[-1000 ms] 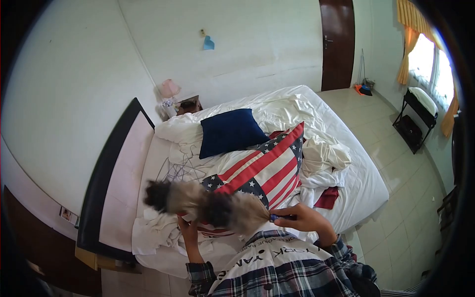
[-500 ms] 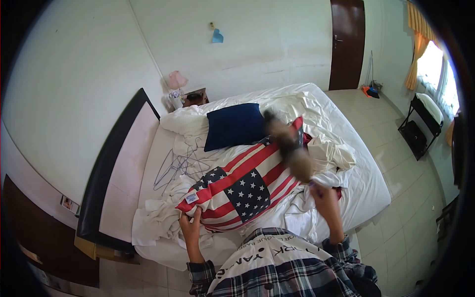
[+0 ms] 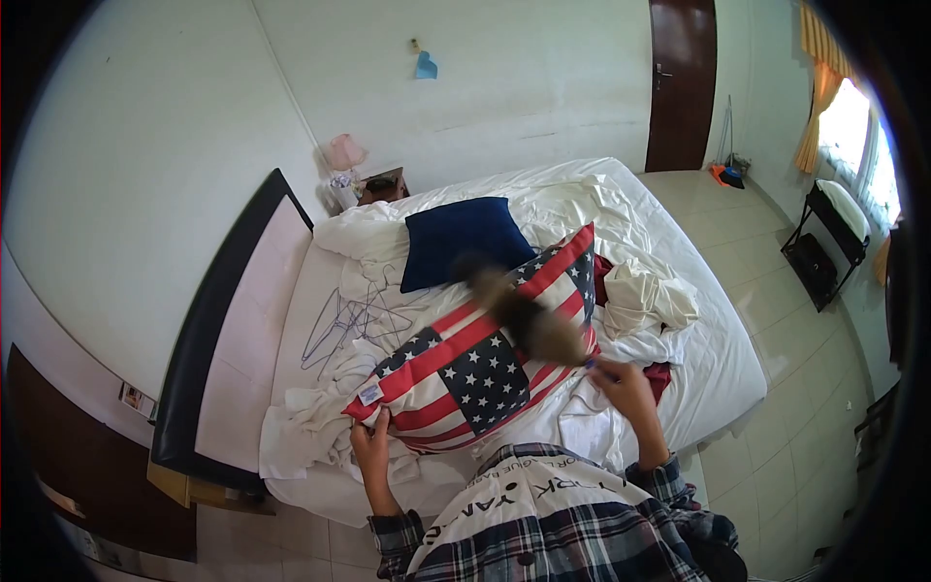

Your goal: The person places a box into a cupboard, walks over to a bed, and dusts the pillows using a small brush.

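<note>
A long pillow with a stars-and-stripes pattern [image 3: 483,386] lies slantwise across the bed. My left hand [image 3: 372,444] is closed on its near left corner, close to a white tag. In my right hand [image 3: 626,390] is the handle end of a feather duster [image 3: 543,335], brown and black and smeared by motion. The duster's head passes over the pillow's upper middle; whether it touches the fabric I cannot tell. Behind lies a dark blue pillow [image 3: 451,238], partly covered by the duster's blurred tip.
Tangled wire hangers [image 3: 351,325] lie near the headboard [image 3: 228,330]. Crumpled white cloths [image 3: 301,436] and a cream cloth [image 3: 648,296] are spread over the bed [image 3: 718,373]. A pink lamp [image 3: 344,152] stands beyond. A black rack [image 3: 824,247] is on the right.
My right hand has swung the feather duster left across the striped pillow. The pillow's far right corner now shows more fully. My left hand keeps its hold on the corner.
</note>
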Demonstrator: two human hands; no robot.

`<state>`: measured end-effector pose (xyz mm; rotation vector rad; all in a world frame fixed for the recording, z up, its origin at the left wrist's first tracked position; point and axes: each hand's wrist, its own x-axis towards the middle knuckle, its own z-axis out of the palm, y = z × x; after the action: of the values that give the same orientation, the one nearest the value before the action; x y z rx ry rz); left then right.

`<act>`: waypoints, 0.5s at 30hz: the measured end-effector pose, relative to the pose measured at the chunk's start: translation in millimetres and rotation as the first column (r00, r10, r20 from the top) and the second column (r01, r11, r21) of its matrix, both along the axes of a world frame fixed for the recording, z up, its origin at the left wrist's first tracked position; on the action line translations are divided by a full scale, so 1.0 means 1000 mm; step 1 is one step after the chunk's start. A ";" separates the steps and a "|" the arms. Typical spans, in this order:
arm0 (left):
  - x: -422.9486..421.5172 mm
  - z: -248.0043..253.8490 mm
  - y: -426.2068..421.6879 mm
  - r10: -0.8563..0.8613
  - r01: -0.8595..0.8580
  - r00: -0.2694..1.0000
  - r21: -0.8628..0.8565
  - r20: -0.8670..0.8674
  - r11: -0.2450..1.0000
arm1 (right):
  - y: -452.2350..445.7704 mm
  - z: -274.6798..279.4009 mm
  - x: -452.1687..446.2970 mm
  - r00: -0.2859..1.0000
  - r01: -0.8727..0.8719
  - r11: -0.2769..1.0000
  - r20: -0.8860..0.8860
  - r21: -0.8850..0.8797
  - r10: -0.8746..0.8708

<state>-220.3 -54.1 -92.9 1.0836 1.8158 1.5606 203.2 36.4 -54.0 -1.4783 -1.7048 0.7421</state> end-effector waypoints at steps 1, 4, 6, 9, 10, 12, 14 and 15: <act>-0.004 -0.007 0.000 -0.014 0.013 1.000 0.072 0.018 0.997 | 0.004 -0.014 0.008 0.980 0.191 0.981 0.050 0.045 -0.193; -0.006 -0.018 0.000 -0.038 0.034 0.999 0.103 0.036 0.994 | -0.001 -0.001 0.016 0.834 0.534 0.838 0.094 0.114 -0.544; 0.000 -0.019 0.004 0.113 -0.105 0.993 0.172 -0.038 0.979 | -0.002 -0.004 0.026 0.813 0.564 0.801 0.035 0.202 -0.581; -0.001 -0.011 0.009 0.180 -0.172 0.982 0.139 -0.049 0.975 | -0.017 -0.006 0.019 0.903 0.430 0.896 -0.036 0.111 -0.428; -0.002 -0.008 0.010 0.181 -0.176 0.983 0.101 -0.040 0.979 | -0.023 -0.010 0.017 0.930 0.364 0.930 -0.082 0.060 -0.358; -0.005 -0.012 0.014 0.156 -0.146 0.986 0.151 -0.054 0.978 | -0.031 -0.020 0.017 0.941 0.337 0.936 -0.075 0.105 -0.330; -0.013 -0.023 0.020 0.142 -0.126 0.988 0.203 -0.064 0.971 | -0.033 -0.024 0.021 0.921 0.387 0.922 0.040 0.029 -0.388; -0.017 -0.025 0.022 0.157 -0.136 0.984 0.208 -0.087 0.969 | -0.034 -0.015 0.020 0.892 0.452 0.890 0.049 -0.053 -0.450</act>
<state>-237.2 -32.3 -118.2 1.1621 1.8746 1.8401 222.9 2.5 -69.5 -1.8522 -1.2910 0.5206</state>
